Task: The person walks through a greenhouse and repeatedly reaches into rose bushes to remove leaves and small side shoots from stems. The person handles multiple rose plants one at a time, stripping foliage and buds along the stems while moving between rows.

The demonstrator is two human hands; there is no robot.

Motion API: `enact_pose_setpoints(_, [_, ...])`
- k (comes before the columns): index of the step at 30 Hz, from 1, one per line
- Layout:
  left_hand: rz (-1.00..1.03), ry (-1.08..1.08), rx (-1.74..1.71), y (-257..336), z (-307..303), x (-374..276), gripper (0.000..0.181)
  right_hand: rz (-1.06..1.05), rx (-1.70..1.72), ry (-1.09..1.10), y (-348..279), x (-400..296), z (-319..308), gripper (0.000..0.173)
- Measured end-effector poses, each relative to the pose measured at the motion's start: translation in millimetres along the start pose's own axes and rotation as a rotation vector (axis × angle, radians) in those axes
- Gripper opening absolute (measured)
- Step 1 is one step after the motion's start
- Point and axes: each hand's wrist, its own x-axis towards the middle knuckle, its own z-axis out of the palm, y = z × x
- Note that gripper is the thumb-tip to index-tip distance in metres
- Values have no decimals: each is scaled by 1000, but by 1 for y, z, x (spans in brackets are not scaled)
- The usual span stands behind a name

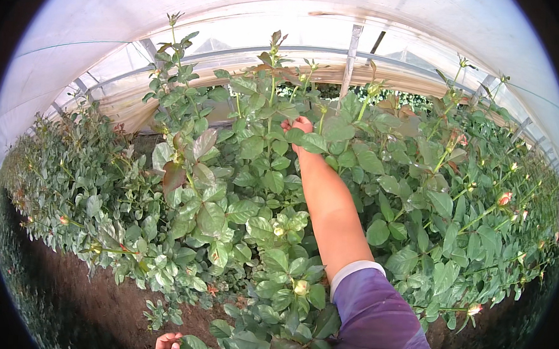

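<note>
My right arm stretches forward over a bed of rose bushes [273, 181]. At its end my right hand [302, 125] is among the upper stems with its fingers curled. Leaves cover part of that hand, so whether a stem is in it cannot be seen. A thin stem with a green rosebud [323, 109] rises just right of it. My left hand [168, 345] shows at the bottom edge, fingers bent, beside a large rose leaf [194, 348]. Its grip is cut off by the frame. Right of it, leafy rose stems carry a pale rosebud [301, 287].
Pinkish rosebuds [505, 198] stand out on the right side of the bed. Brown soil [98, 293] runs along the near edge. Behind the plants are a greenhouse post [351, 59] and plastic sheeting [288, 14]. A tall rose stem [176, 46] rises at back left.
</note>
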Motion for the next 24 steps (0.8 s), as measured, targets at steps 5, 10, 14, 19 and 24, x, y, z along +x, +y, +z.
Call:
enact_pose_setpoints(5, [-296,51,-35,-39,10,30,29,-292,-838,226,-24,39,-72,41])
enact_pose_setpoints(10, [-405,147,-9,-48,43,57,29,-202,-800,804,-93,47,-1,47])
enact_pose_setpoints(14, [-438,61,-24,-56,96,122,28,-571,-913,866,-148,155,-61,39])
enact_pose_setpoints(19, [-471,113,-12,-53,137,150,28,-177,-1262,384,-104,228,-44,56])
enact_pose_setpoints(24, [-492,97,-9,-57,169,173,28,36,-1496,70,-63,290,-90,65])
